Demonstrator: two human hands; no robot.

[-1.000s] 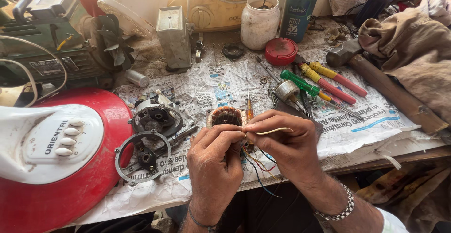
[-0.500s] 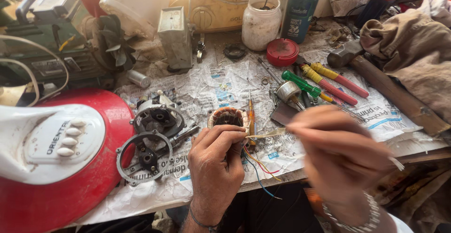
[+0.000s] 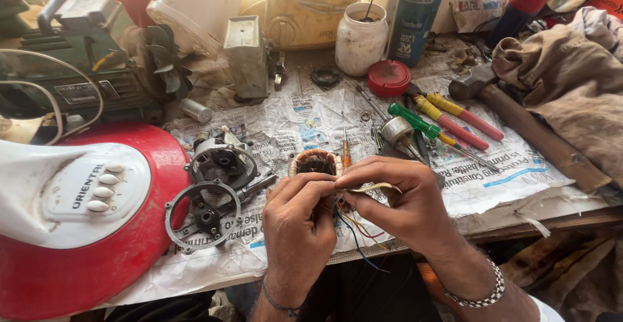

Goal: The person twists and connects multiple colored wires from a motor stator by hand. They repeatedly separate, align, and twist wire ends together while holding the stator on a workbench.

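Copper-wound stator [image 3: 314, 162] steadied by left hand [image 3: 300, 226]; right hand [image 3: 401, 200] fingers pinch pale sleeve [image 3: 376, 187].

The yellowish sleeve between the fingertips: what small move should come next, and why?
Probably slide the yellowish sleeve further along its lead. The right hand pinches it, the left hand pinches its inner end beside the copper winding, and loose wires hang below.

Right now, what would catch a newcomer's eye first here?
The red and white fan base at lower left. At centre the left hand and right hand pinch a pale sleeve by a copper winding; screwdrivers lie on newspaper behind.
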